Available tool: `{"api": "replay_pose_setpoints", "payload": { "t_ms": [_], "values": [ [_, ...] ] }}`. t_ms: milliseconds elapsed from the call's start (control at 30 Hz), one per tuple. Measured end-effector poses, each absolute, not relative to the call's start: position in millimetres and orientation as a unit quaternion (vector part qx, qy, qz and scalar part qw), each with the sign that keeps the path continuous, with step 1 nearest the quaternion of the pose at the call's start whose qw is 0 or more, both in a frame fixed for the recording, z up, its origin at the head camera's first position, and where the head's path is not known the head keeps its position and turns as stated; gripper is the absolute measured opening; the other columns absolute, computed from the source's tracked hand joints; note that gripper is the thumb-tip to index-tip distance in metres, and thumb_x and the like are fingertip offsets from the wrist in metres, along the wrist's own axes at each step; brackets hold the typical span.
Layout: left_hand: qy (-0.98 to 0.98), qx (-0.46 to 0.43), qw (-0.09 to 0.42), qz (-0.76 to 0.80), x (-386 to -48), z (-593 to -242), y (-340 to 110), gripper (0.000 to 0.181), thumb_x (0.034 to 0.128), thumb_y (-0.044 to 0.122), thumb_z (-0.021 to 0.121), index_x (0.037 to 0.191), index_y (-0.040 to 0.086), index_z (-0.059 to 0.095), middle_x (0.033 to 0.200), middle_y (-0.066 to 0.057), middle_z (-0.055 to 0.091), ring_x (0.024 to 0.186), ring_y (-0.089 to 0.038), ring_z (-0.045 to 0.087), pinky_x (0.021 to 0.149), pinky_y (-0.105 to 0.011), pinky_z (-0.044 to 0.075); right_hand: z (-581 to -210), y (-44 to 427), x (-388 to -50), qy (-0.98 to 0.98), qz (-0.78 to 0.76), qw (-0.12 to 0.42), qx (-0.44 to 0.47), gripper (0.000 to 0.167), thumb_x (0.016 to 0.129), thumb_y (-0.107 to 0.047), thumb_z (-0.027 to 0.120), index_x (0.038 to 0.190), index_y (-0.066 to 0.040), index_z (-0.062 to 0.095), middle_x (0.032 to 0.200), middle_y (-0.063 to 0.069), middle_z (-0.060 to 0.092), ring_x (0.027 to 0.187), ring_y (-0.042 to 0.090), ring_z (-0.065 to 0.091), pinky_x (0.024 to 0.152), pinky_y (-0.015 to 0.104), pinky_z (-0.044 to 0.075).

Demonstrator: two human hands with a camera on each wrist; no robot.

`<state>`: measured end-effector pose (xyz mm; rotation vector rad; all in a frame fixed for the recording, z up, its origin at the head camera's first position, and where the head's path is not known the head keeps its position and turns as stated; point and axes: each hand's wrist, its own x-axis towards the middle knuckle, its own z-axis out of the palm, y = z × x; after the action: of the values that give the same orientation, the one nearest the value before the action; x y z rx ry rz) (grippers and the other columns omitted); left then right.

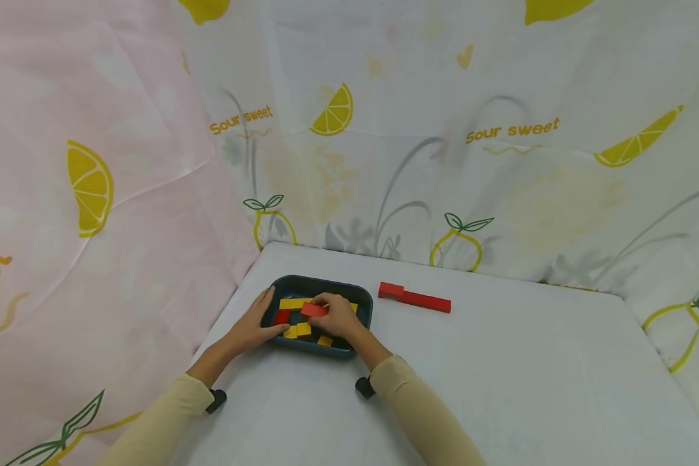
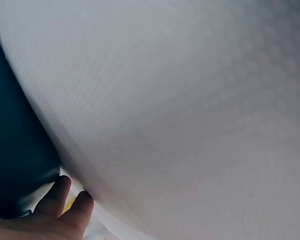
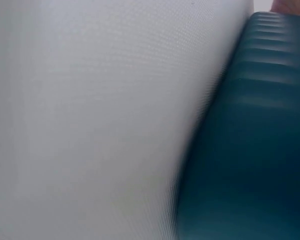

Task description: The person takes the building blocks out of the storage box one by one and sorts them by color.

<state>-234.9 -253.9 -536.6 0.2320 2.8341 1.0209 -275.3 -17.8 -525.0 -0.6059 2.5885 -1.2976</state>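
Observation:
A dark teal tray [image 1: 364, 323] stands on the white table and holds several yellow and red blocks. At its left end my left hand [image 1: 255, 325] grips the rim, thumb over the front corner and fingers along the outer wall. Fingertips [image 2: 79, 212] touch that wall in the left wrist view. Over the tray, my right hand [image 1: 339, 318] pinches a red block [image 1: 313, 310] between thumb and fingers. Below lie a darker red block [image 1: 282, 316], a long yellow block [image 1: 292, 303] and small yellow blocks [image 1: 304, 329]. The right wrist view mostly shows the tray's outside [image 3: 250, 165].
To the tray's right, a long red bar [image 1: 426, 301] lies on the white tabletop [image 1: 501, 362] with a shorter red block [image 1: 391, 290] at its left end. Lemon-printed cloth [image 1: 384, 162] hangs behind the table and along its left side.

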Motion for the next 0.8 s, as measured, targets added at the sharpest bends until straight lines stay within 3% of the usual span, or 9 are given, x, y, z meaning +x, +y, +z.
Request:
{"api": "replay_pose_setpoints", "payload": {
  "t_ms": [433, 800],
  "values": [
    [0.931, 0.079, 0.061, 0.352, -235.8, -537.6, -254.7, 0.105, 0.0869, 0.053, 0.069, 0.16, 0.01, 0.006, 0.165, -0.022, 0.008, 0.146, -0.045, 0.022, 0.114, -0.069, 0.021, -525.2, -14.9, -274.8, 0.842, -0.48, 0.092, -0.229, 0.032, 0.081, -0.02, 0.081, 0.109, -0.008, 0.07, 0.112, 0.009, 0.069, 0.091, 0.017, 0.059, 0.078, 0.024, 0.054],
    [0.934, 0.072, 0.069, 0.344, -236.7, -538.3, -254.3, 0.106, 0.0865, 0.054, 0.068, 0.16, 0.01, 0.006, 0.165, -0.022, 0.007, 0.146, -0.046, 0.021, 0.113, -0.071, 0.021, -521.4, -12.6, -272.8, 0.827, -0.518, 0.081, -0.206, 0.035, 0.079, -0.024, 0.084, 0.109, -0.011, 0.07, 0.109, 0.006, 0.068, 0.092, 0.017, 0.058, 0.077, 0.024, 0.055]
  ]
}}
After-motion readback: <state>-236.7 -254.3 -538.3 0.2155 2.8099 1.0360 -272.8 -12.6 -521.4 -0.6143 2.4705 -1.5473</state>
